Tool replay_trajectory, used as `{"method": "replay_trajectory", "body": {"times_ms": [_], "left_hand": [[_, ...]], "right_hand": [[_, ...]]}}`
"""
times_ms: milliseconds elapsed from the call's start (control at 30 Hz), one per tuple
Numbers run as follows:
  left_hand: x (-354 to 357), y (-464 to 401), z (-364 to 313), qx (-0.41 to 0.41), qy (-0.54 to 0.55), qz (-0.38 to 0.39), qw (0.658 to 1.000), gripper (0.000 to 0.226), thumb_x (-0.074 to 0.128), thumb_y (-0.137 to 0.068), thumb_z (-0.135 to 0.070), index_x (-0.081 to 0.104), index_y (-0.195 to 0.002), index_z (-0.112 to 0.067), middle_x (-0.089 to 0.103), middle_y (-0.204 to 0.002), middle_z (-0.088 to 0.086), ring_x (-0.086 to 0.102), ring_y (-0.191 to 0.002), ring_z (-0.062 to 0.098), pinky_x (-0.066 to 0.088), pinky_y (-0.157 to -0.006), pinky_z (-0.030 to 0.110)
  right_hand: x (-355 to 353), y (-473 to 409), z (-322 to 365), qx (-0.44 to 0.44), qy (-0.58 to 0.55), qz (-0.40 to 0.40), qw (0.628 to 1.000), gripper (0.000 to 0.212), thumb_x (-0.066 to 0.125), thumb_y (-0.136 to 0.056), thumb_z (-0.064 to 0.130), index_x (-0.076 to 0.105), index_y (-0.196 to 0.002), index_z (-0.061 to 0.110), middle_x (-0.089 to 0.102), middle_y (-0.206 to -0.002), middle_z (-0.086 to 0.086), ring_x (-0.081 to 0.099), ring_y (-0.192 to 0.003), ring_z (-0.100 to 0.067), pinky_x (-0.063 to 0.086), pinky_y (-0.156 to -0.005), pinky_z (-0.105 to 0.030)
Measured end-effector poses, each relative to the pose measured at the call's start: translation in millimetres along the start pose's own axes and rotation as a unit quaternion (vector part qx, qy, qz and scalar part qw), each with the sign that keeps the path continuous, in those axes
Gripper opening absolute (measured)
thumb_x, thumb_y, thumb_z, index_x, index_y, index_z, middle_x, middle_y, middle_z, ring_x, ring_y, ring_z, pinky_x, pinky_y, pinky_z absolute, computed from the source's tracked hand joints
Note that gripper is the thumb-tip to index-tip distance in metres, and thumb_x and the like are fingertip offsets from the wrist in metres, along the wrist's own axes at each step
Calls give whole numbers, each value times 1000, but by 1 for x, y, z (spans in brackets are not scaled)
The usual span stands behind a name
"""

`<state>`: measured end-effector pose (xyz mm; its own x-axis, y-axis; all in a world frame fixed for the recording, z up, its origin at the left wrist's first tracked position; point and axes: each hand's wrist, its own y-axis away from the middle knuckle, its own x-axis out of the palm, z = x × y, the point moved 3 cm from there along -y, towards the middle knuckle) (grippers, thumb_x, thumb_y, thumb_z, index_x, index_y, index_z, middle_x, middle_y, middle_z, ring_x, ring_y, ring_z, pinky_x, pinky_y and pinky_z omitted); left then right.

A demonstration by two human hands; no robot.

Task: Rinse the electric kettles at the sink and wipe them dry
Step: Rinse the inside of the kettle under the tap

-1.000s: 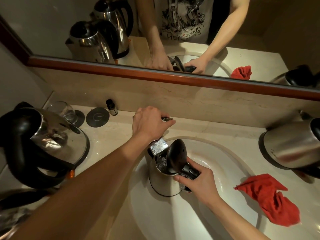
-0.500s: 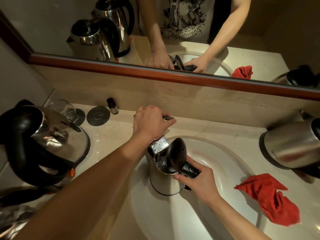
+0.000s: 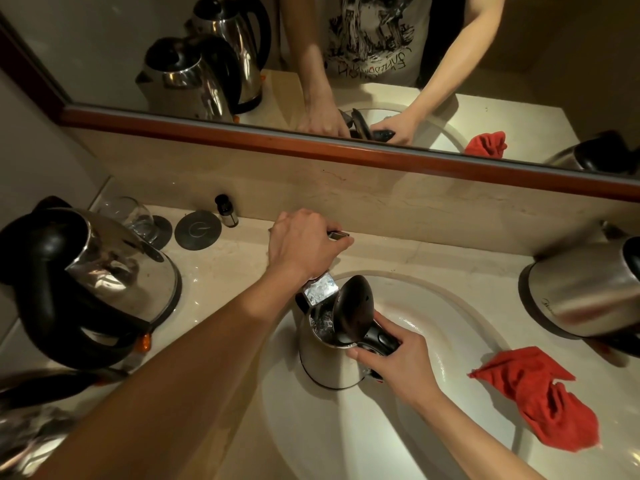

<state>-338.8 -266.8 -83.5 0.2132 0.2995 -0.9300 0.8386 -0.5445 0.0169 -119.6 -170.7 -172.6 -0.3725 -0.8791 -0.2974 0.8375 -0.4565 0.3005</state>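
**A:** Where was the kettle (image 3: 329,355) at that point?

**B:** Standing upright in the sink (image 3: 450,327), lid (image 3: 353,306) tipped open, its mouth under the tap spout (image 3: 320,289). The right hand (image 3: 398,362) had its fingers curled around the black handle. The left hand (image 3: 304,244) was closed over the tap lever (image 3: 337,234), fingers wrapped on it.

**A:** Was water running?

**B:** I couldn't tell for certain; the inside looked wet and glinting, but no clear stream showed.

**A:** So how should that step have been done well?

**B:** I'd judge the main thing was a gentle turn of the lever, so the flow didn't splash off the lid. The right hand needed a firm hold, because the kettle would grow heavier as it filled. Keeping the base and its electrical contacts out of the water seemed wise too.

**A:** And afterwards?

**B:** The red cloth (image 3: 540,396) lay on the counter (image 3: 242,258) just right of the sink, within easy reach for drying. Two other kettles waited, one at the far left (image 3: 104,278), one at the far right (image 3: 581,292).
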Motion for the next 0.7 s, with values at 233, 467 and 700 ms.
{"method": "replay_trajectory", "body": {"times_ms": [233, 467, 700], "left_hand": [[0, 1, 0, 0, -5, -5, 1000, 40, 55, -90, -67, 75, -110, -38, 71, -104, -1, 59, -104, 21, 37, -92, 36], [0, 0, 0, -1, -9, -4, 1000, 41, 55, -89, -67, 75, -110, -38, 72, -105, -1, 59, -105, 22, 38, -92, 36], [-5, 3, -4, 3, -14, -5, 1000, 41, 55, -91, -65, 75, -113, -36, 71, -109, 2, 59, -106, 24, 38, -93, 36]], "right_hand": [[1, 1, -5, 8, -7, 4, 1000, 79, 98, -63, 21, 64, -133, 34, 78, -112, 16, 71, -109, -3, 56, -101, -35], [1, 1, 1, 1, -1, 3, 1000, 76, 98, -63, 19, 62, -123, 46, 77, -107, 22, 71, -106, 3, 54, -95, -18], [1, 1, 1, 20, -16, 0, 1000, 72, 97, -64, 21, 64, -122, 48, 79, -104, 15, 69, -80, 2, 58, -85, -34]]}}
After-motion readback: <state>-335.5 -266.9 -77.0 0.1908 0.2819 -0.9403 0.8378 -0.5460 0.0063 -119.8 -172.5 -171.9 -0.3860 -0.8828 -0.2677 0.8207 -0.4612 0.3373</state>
